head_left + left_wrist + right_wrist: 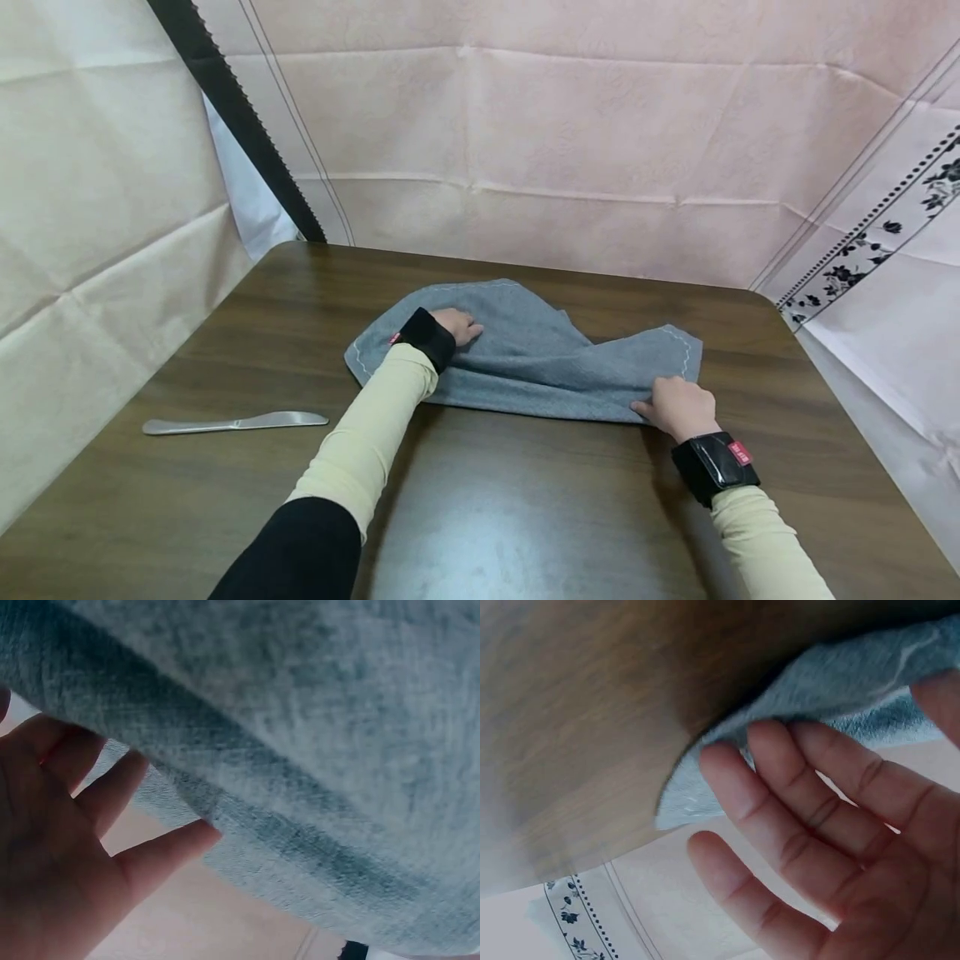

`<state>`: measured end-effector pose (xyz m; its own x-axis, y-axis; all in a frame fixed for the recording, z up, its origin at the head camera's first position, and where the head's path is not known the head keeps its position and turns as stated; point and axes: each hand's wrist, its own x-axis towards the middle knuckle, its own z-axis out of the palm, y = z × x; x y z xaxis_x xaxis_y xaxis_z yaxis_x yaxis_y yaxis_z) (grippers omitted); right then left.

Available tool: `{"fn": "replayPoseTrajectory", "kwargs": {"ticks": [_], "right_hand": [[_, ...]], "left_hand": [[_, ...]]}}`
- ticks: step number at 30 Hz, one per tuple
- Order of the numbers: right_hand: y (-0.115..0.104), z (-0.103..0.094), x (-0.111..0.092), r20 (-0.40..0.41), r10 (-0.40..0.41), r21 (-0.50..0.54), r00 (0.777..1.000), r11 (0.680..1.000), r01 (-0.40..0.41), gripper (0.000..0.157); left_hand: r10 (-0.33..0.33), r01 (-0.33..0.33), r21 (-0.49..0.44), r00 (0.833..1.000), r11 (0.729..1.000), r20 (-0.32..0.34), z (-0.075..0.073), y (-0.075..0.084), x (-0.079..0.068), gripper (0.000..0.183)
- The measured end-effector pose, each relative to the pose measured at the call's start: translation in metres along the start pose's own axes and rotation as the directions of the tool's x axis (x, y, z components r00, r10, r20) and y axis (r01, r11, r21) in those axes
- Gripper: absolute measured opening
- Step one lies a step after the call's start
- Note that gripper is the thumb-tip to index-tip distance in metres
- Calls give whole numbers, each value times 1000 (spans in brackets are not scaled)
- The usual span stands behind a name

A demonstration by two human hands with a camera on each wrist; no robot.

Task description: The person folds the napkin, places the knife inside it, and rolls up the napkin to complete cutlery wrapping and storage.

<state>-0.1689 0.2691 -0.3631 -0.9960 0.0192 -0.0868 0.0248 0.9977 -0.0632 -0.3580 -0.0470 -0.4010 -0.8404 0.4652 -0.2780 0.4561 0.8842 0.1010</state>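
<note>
Nearest, a bare stretch of the brown wooden counter [525, 508] is left in front of the work. At the near right corner of the blue-grey stitched cloth [525, 346], the edge is touched by the right hand [681, 407], its fingers loosely extended and not visibly clenched; a light, flat touch there seems best, so that the corner is not dragged. The straight near edge can be used as a guide for the rest. Well to the left, a table knife [236, 423] is set apart from the cloth and should be kept clear of sleeves. Farther in, the cloth's left part is touched by the left hand [459, 325], its fingers relaxed and apart, with some fingertips hidden by a fold. The wrinkles between the hands would be best eased outward with even tension. Beyond, the far edge is broken by a notch, which should be smoothed gently. Farthest, pale fabric sheets [562, 142] are hung behind the counter.
</note>
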Motion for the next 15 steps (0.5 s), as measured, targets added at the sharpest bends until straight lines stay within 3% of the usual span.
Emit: {"fn": "replayPoseTrajectory", "kwargs": {"ticks": [2, 4, 5, 8, 10, 12, 13, 15], "right_hand": [[-1, 0, -4, 7, -5, 4, 1000, 1000, 5, 41], [-3, -1, -9, 12, -17, -2, 1000, 1000, 18, 42], [-4, -2, -11, 15, -25, -9, 1000, 1000, 26, 41], [-8, -7, -16, 46, -47, -32, 998, 998, 49, 41], [-11, -14, -14, 62, -54, -28, 997, 998, 56, 41], [-15, -21, -7, 49, -61, -3, 997, 998, 62, 42], [-18, -24, -1, 24, -74, 10, 997, 997, 73, 41], [-25, -29, 14, -42, -126, 31, 991, 991, 127, 35]], "left_hand": [[29, -29, 20, 999, 999, -26, 13, -14, 17, 63], [14, -14, 15, 1000, 1000, -4, 16, -20, 27, 67], [6, -6, 21, 1000, 1000, 4, 14, -19, 24, 68], [-56, 56, -3, 997, 998, 56, -10, 6, -12, 68], [-68, 68, -6, 997, 998, 40, -16, 17, -28, 68], [-85, 85, -5, 995, 996, 48, -13, 19, -26, 70], [-58, 58, -4, 998, 998, 6, -7, 16, -25, 72], [-56, 56, 3, 998, 998, 4, -1, 15, -24, 75]]}}
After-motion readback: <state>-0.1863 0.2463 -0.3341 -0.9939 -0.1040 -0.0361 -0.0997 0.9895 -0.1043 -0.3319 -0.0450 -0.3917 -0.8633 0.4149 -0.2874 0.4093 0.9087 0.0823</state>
